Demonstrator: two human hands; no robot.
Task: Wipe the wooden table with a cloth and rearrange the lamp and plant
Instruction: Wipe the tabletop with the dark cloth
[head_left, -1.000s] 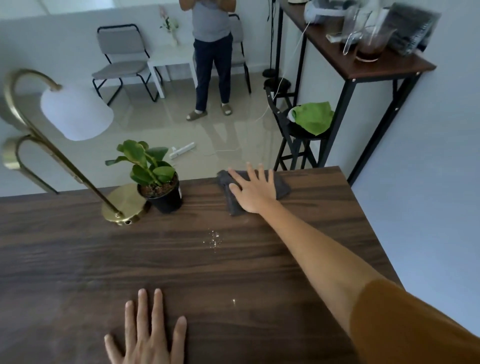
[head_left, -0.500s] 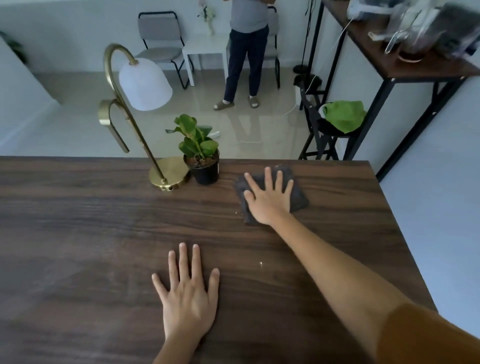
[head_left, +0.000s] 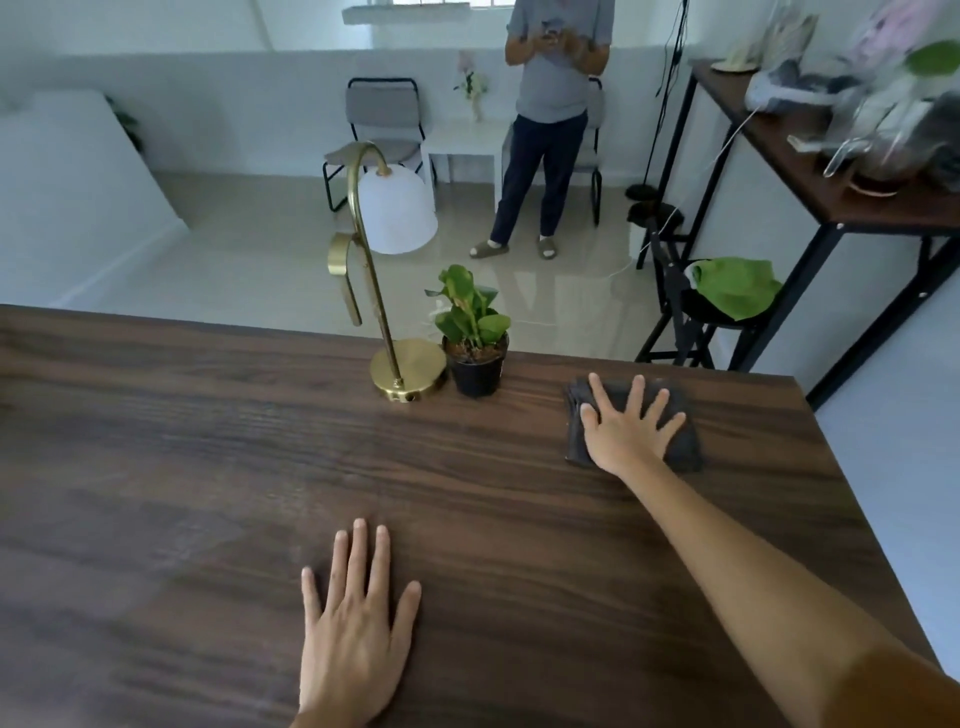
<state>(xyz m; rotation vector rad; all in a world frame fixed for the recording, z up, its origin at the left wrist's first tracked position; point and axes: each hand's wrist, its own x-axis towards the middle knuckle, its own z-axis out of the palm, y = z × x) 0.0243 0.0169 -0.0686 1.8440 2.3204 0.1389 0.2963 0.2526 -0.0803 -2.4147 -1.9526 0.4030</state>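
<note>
My right hand (head_left: 626, 428) lies flat, fingers spread, pressing a dark grey cloth (head_left: 684, 449) onto the wooden table (head_left: 182, 467) near its far right corner. To the cloth's left stands a small green plant (head_left: 470, 312) in a black pot. Touching or almost touching the pot on its left is the round base of a brass lamp (head_left: 408, 369); its white shade hangs beyond the far edge. My left hand (head_left: 356, 623) rests flat and open on the table near the front, holding nothing.
A person (head_left: 550, 104) stands on the tiled floor beyond the table. A black stool with a green cloth (head_left: 735, 286) stands by the far right corner. A tall side table (head_left: 831, 208) with clutter is on the right. A grey chair and a white table are at the back.
My right hand has slid the cloth to the right, away from the plant pot. The specks seen on the table earlier no longer show. My left hand stays flat.
</note>
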